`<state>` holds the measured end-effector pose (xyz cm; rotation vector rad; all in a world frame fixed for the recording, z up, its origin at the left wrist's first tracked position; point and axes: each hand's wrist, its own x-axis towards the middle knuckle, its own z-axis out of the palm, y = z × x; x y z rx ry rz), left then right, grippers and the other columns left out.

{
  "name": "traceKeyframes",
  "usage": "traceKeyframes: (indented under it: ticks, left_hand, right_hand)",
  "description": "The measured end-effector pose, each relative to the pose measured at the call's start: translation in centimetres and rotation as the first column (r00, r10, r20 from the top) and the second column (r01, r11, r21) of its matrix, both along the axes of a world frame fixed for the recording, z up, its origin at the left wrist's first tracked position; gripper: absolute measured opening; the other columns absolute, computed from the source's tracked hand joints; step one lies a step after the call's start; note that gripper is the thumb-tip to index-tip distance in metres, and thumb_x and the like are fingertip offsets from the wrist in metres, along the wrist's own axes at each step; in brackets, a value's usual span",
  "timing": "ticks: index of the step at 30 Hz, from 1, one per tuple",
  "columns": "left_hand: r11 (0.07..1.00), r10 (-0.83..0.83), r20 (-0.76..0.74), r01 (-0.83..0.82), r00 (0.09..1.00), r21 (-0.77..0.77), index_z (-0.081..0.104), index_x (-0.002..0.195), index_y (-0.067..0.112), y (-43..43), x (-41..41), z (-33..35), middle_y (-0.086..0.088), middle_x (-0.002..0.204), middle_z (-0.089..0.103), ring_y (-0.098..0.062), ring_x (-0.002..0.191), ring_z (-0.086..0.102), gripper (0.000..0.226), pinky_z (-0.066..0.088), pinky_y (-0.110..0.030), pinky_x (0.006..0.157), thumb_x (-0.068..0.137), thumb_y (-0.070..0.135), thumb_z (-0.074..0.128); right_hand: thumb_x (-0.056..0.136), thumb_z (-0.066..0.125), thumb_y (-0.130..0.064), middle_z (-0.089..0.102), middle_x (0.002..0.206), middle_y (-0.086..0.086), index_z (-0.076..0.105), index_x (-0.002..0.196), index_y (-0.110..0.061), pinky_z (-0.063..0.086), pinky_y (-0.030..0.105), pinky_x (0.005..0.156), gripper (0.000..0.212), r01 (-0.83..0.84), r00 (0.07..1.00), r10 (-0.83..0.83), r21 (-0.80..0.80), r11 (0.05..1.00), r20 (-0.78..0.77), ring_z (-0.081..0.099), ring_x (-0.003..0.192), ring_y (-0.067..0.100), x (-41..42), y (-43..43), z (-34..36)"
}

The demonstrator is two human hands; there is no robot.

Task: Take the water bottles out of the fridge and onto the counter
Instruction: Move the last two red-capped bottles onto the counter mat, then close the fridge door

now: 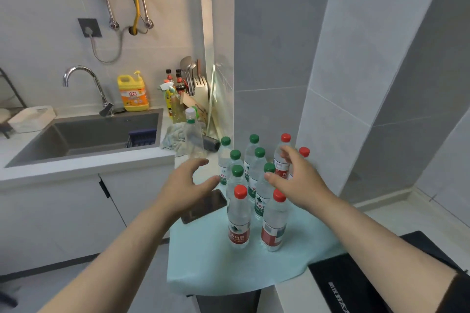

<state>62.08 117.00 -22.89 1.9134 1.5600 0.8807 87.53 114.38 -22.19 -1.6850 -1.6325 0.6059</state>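
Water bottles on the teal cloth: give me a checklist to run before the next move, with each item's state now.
1. Left hand empty and open: ok.
2. Right hand empty: ok, fingers spread over the caps.
3. Water bottles all upright: ok.
4. Free space on the teal cloth for more: ok, front is bare.
5. Cloth lying flat: not ok, its edge overhangs.
6. Fridge emptied: cannot tell, it is out of view.

You have one view, from your head, looking forward and down, close over the bottles point(250, 185) on the counter point(216, 256), with the sink point(84, 134) further left
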Motion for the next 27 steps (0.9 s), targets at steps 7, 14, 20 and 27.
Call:
traceKeyframes:
  ticks: [7, 14, 20, 27]
  left_hand:
    - [0.935, 0.066, 0.033, -0.073, 0.997, 0.347, 0.043, 0.144, 0.028, -4.5, -9.9, 14.1, 0.015, 0.138, 0.051, 0.005, 0.107, 0.046, 0.063, 0.039, -0.021, 0.088, 0.087, 0.045, 0.063]
    - [0.728, 0.282, -0.022, -0.199, 0.959, 0.655, 0.044, 0.143, 0.027, -12.8, -19.7, 22.8, 0.017, 0.135, 0.045, 0.005, 0.12, 0.039, 0.079, 0.036, -0.029, 0.097, 0.073, 0.063, 0.046]
    - [0.566, 0.477, -0.017, -0.293, 0.878, 0.771, 0.042, 0.142, 0.031, -21.1, -23.7, 26.8, 0.022, 0.136, 0.041, 0.011, 0.121, 0.035, 0.074, 0.034, -0.031, 0.097, 0.075, 0.062, 0.049]
    - [0.427, 0.742, -0.052, -0.412, 0.668, 0.805, 0.042, 0.14, 0.031, -32.7, -25.2, 29.0, 0.026, 0.135, 0.04, 0.01, 0.122, 0.035, 0.067, 0.026, -0.008, 0.098, 0.079, 0.059, 0.048]
  right_hand:
    - [0.084, 0.068, -0.049, 0.036, 0.151, -0.007, 0.029, 0.149, -0.03, 0.037, 0.037, 0.105, 0.078, -0.178, 0.983, 0.156, 0.276, 0.945, 0.1, 0.04, 0.132, 0.017, -9.9, -1.5, 12.7]
    - [0.075, 0.059, -0.058, 0.042, 0.14, -0.017, 0.039, 0.142, -0.034, 0.038, 0.033, 0.107, 0.074, -0.346, 0.925, 0.377, 0.529, 0.775, 0.053, 0.043, 0.127, 0.007, -20.6, -3.1, 19.9]
    - [0.081, 0.064, -0.047, 0.031, 0.12, -0.042, 0.039, 0.142, -0.035, 0.032, 0.015, 0.09, 0.066, -0.472, 0.823, 0.563, 0.645, 0.601, 0.077, 0.036, 0.111, -0.009, -26.0, -4.9, 23.1]
    - [0.076, 0.052, -0.061, 0.043, 0.128, -0.023, 0.043, 0.141, -0.026, 0.038, 0.02, 0.098, 0.075, -0.619, 0.587, 0.8, 0.705, 0.347, 0.122, 0.043, 0.112, -0.01, -33.2, -9.3, 25.9]
